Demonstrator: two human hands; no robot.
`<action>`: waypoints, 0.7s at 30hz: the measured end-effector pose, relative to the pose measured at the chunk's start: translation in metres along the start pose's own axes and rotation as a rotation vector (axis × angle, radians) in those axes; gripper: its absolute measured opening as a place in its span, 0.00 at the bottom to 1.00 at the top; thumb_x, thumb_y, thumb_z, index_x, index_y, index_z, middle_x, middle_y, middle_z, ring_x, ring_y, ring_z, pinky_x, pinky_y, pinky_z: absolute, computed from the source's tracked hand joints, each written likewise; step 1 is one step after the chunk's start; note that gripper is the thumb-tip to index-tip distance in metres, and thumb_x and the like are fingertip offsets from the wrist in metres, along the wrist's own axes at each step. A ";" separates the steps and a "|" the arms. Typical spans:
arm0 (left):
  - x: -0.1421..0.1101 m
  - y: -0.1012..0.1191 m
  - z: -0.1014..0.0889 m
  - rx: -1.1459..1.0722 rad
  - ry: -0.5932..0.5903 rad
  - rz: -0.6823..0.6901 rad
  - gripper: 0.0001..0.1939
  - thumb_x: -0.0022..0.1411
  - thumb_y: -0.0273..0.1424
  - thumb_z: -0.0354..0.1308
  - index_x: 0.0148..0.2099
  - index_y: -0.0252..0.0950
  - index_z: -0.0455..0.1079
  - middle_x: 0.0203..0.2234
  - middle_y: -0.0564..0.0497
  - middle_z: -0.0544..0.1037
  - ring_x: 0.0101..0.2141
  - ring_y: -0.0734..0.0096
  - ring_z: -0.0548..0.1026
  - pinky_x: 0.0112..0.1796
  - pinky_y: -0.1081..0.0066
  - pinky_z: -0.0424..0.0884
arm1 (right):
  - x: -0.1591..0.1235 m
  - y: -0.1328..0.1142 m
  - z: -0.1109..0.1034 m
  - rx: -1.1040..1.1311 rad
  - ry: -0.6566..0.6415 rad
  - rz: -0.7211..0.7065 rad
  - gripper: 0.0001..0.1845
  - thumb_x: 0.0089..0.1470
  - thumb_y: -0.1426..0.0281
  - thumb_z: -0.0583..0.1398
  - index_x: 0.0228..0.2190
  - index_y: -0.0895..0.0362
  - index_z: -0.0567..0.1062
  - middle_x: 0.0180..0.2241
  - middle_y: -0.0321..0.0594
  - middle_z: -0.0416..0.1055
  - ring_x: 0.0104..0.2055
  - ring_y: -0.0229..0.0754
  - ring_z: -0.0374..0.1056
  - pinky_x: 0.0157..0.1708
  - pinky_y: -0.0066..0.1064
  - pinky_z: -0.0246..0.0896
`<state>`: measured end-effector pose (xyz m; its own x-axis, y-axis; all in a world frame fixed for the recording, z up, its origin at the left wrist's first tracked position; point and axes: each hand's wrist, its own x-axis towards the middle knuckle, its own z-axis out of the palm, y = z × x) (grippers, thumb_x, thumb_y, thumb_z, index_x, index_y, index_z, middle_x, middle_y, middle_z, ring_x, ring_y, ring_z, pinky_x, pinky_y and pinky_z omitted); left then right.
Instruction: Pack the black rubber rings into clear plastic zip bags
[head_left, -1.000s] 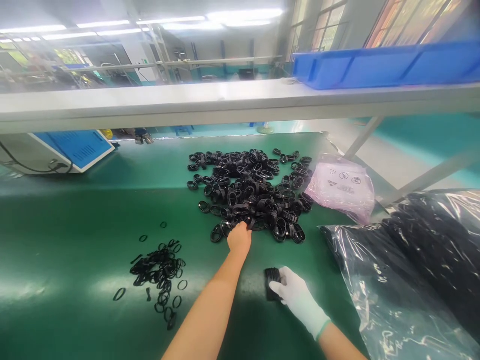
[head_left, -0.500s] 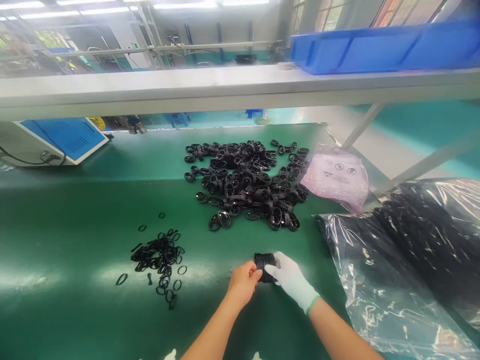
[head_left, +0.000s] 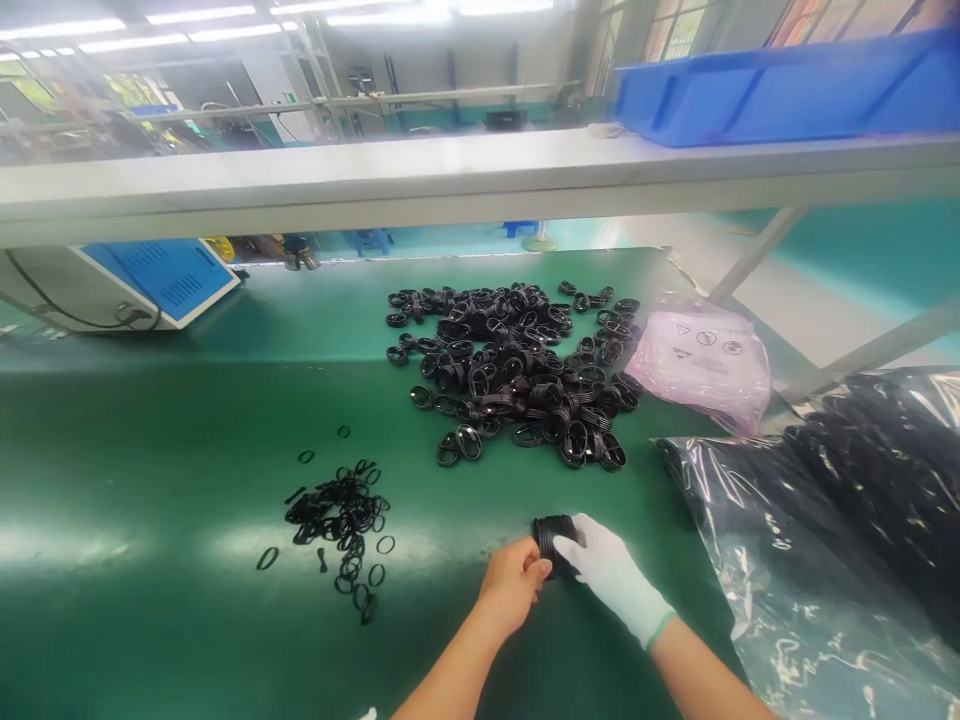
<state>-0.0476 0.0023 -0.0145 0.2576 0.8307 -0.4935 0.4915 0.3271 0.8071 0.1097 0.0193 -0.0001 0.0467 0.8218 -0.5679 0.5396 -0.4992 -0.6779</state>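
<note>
My bare left hand [head_left: 511, 582] and my white-gloved right hand [head_left: 611, 573] meet over the green mat, both closed on a stack of black rings [head_left: 553, 541] held between them. Beyond the hands lies a big heap of black ring bundles [head_left: 517, 372]. To the left sits a smaller scatter of thin loose black rings [head_left: 341, 525].
A pink plastic bag [head_left: 705, 360] lies right of the heap. A large clear bag of black parts [head_left: 840, 520] fills the right side. A blue-topped machine [head_left: 150, 280] stands at the back left. A shelf [head_left: 450, 185] overhead carries a blue bin [head_left: 787, 85].
My left hand came back from the big heap to the stack in my right hand. In the last half second both hands stayed together on it while the view shifted slightly.
</note>
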 end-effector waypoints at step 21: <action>0.070 0.064 -0.112 0.773 0.627 0.035 0.39 0.45 0.26 0.61 0.58 0.29 0.48 0.53 0.36 0.58 0.51 0.53 0.60 0.48 0.62 0.58 | -0.011 -0.019 -0.002 -0.179 0.023 0.055 0.11 0.42 0.63 0.56 0.24 0.53 0.58 0.29 0.38 0.68 0.31 0.41 0.65 0.29 0.29 0.56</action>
<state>-0.0912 0.1320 0.0389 -0.0938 0.9950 -0.0330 0.9562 0.0993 0.2754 0.1001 0.0200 0.0199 0.0986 0.8015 -0.5898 0.6764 -0.4887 -0.5510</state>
